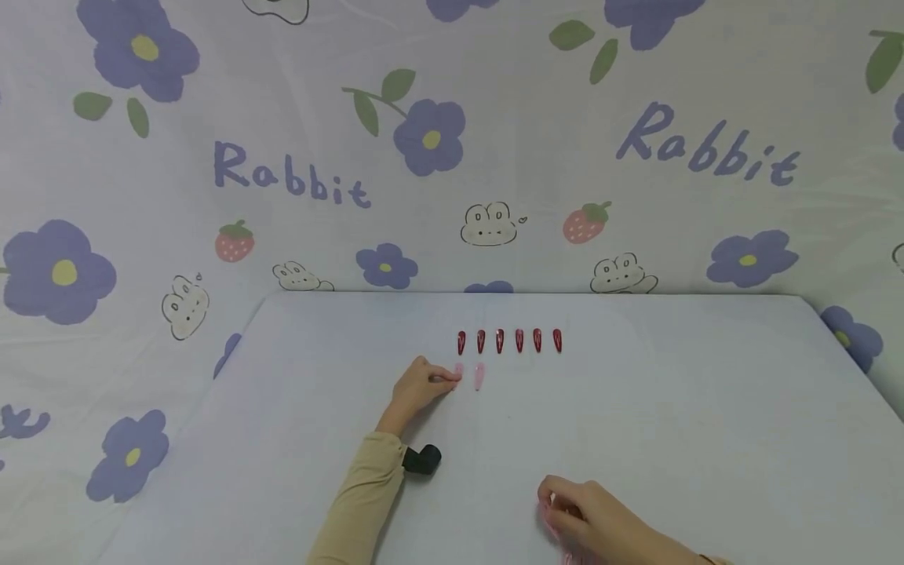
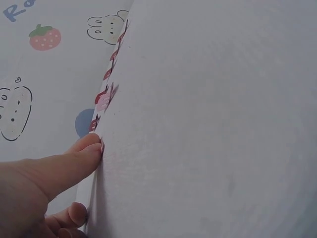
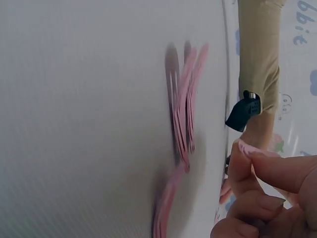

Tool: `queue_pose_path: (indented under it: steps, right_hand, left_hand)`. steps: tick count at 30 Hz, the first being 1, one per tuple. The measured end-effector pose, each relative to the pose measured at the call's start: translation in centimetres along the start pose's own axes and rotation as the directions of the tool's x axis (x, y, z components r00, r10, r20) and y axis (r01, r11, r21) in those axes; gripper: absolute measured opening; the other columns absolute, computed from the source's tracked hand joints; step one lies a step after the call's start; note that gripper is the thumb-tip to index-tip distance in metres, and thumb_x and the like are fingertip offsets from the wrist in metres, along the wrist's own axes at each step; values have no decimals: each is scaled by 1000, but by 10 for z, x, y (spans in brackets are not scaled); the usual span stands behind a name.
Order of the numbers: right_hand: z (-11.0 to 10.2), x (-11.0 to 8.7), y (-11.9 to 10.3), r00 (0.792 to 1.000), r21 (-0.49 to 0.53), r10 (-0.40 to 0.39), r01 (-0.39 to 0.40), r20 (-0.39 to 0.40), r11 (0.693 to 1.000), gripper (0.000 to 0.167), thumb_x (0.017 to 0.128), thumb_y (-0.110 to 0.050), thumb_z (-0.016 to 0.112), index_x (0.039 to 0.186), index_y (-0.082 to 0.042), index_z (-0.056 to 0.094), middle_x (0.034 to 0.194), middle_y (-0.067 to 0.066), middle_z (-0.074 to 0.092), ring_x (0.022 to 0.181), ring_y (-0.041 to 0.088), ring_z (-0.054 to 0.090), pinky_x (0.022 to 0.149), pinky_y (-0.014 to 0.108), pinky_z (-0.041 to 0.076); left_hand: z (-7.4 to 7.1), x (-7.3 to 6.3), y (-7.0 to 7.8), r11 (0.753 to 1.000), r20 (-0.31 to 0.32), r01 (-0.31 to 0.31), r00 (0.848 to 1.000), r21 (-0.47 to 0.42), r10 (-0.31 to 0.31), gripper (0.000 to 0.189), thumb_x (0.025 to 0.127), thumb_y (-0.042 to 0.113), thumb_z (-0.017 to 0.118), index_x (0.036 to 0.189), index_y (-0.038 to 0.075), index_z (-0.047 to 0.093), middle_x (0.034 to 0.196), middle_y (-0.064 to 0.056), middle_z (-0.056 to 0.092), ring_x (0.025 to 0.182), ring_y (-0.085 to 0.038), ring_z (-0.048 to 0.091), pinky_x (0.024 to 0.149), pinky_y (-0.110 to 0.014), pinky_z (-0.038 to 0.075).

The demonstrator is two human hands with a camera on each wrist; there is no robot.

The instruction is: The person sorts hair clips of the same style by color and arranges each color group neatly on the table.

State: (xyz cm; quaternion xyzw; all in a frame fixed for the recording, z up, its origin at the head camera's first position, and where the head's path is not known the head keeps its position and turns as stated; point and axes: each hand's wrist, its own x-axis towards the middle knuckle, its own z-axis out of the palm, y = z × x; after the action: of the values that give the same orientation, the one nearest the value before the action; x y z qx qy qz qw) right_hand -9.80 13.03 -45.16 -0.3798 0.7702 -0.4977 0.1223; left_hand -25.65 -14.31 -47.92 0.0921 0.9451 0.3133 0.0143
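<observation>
My left hand pinches a pink snap hair clip at the left end of a short row. A second pink clip lies just right of it. Above them runs a row of several red snap hair clips. In the left wrist view, thumb and forefinger meet on the clip, mostly hiding it. Nearer the front, my right hand holds another pink clip between thumb and forefinger. More pink clips lie on the table beside that hand.
The white table meets a cloth backdrop printed with flowers, rabbits and strawberries. A black wrist camera sticks out from the left sleeve, close over the table.
</observation>
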Motion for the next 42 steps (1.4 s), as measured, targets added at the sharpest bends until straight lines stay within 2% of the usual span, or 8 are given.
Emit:
queue_pose_path:
  steps: [7,13,16,22,29,32,37,42]
  right_hand:
    - [-15,21,3,1000,-47,-1,1,-6,999,10,89,-5,53,89,-13,49,59,-8,54,52,-5,34,48,15,31]
    - [-31,46,7,993,-56,112,-114,-43,992,7,88,-7,56,88,-12,50,59,-3,57,51,1,37,50,21,33]
    - [-39,61,9,988,-68,142,-146,-60,987,9,87,-5,56,88,-12,50,60,1,58,52,4,40,52,22,34]
    - [-47,90,20,984,-113,145,-157,-107,981,12,84,-2,59,87,-11,51,61,0,59,55,8,44,55,25,35]
    - [-50,104,33,978,-183,129,-159,-162,970,13,82,-1,61,86,-11,53,62,-3,59,56,9,46,53,26,37]
    - [-55,110,39,968,-156,156,-189,-198,970,13,81,-2,63,85,-9,54,64,0,60,58,12,49,57,30,37]
    - [-60,122,52,935,-84,254,-281,-246,956,12,79,-2,65,83,-7,55,68,2,61,66,15,53,63,33,38]
    - [-57,131,65,900,-57,325,-355,-291,933,12,78,-3,66,82,-8,56,70,1,59,68,17,51,61,32,39]
  left_hand:
    - [-1,1,-1,1000,-5,4,1000,-10,-4,17,78,27,69,91,15,74,76,0,42,64,-14,36,57,-27,32]
    - [0,2,1,999,-1,14,1000,-37,-14,17,78,26,70,90,15,74,76,-1,41,63,-14,36,57,-27,31]
    - [1,3,1,999,4,13,1000,-47,-13,18,78,26,70,90,14,74,76,-1,41,63,-14,36,57,-27,31]
    - [2,5,-2,999,-6,32,999,-36,-32,17,78,27,70,90,15,74,76,-1,42,64,-14,36,57,-27,30]
    - [0,7,-4,998,15,53,998,-25,-53,17,78,28,70,90,17,74,76,-1,41,64,-14,36,56,-27,29]
    - [-1,7,-4,999,11,48,999,-16,-48,17,77,27,70,90,17,74,76,0,41,64,-14,36,57,-26,30]
    - [-1,7,-5,999,16,45,999,-13,-45,16,77,27,71,89,17,74,75,0,41,64,-14,36,56,-26,29]
    - [-1,6,-4,999,20,46,999,-18,-46,16,77,27,71,88,16,74,76,-1,42,65,-14,36,56,-27,30]
